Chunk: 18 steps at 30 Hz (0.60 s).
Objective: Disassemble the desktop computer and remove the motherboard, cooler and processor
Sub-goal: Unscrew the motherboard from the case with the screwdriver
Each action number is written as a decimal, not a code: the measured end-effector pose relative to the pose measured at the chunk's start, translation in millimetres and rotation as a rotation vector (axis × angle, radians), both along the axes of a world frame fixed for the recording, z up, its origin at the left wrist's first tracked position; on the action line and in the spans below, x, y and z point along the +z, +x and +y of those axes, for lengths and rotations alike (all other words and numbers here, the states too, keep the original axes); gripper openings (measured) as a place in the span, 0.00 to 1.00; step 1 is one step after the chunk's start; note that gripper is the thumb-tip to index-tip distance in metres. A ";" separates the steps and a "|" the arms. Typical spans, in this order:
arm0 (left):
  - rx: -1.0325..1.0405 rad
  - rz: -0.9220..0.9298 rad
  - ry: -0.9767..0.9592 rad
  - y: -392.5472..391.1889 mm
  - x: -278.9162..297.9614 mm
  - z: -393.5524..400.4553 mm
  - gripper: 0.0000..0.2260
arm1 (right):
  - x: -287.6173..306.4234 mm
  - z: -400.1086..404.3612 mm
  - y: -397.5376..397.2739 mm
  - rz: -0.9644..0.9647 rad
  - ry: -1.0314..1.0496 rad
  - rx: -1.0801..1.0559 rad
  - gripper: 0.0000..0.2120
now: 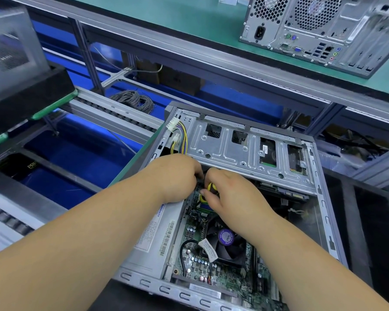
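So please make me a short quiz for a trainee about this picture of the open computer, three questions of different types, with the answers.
1. True or false: the cooler fan is already lifted out of the open case.
2. Multiple choice: where does the second computer stand? A) on the green shelf above B) inside the blue bin C) on the roller track.
3. Fill in: the right hand holds a tool with a ___ and black handle, close to the left hand.

Key: 1 false, it still sits on the motherboard. 2 A. 3 yellow.
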<state>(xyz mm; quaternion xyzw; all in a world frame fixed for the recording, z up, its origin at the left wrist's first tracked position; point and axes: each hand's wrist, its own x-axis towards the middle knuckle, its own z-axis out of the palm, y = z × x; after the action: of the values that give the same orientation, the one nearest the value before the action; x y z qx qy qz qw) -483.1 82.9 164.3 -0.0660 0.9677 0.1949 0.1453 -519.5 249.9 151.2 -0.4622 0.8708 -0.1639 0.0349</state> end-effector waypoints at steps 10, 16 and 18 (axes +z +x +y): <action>0.020 0.020 -0.017 0.9 -1.3 0.9 0.10 | -1.2 -4.1 2.1 -0.014 0.006 0.028 0.10; 0.023 0.016 0.016 0.7 -0.3 0.4 0.14 | -2.4 -4.8 4.3 0.171 0.074 -0.086 0.13; 0.029 0.018 0.007 0.5 -1.0 0.9 0.12 | -3.4 -4.6 4.0 0.078 0.048 -0.026 0.11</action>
<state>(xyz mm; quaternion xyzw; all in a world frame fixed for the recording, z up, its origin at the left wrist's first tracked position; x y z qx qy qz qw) -482.7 83.8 163.3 -0.0780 0.9673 0.2009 0.1338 -515.5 245.3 147.8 -0.4559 0.8811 -0.1252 0.0096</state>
